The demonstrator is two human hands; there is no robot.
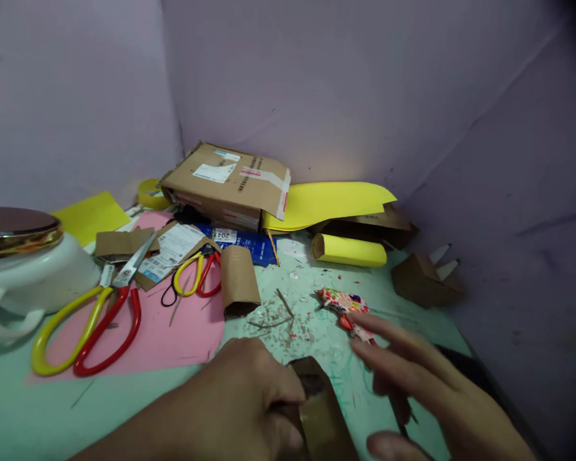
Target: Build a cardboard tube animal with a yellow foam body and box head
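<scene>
My left hand (249,397) is closed around a brown cardboard tube (324,416) at the bottom centre, its thumb over the near edge of the open end. The lower part of that tube runs out of view. My right hand (427,378), slightly blurred, is open with fingers apart. Its fingertips overlap a flower-patterned glue gun (343,299) with an orange trigger, lying on the table; I cannot tell whether they touch it. Another brown cardboard tube (240,278) stands farther back. Bits of brown scrap (285,314) lie between it and my hands.
Large scissors (89,333) and small scissors (199,274) lie on pink paper (182,333) at left, beside a white mug-like container (52,275). Behind are a cardboard box (221,179), yellow sheets (336,202), a yellow roll (350,251) and a small brown box (425,278).
</scene>
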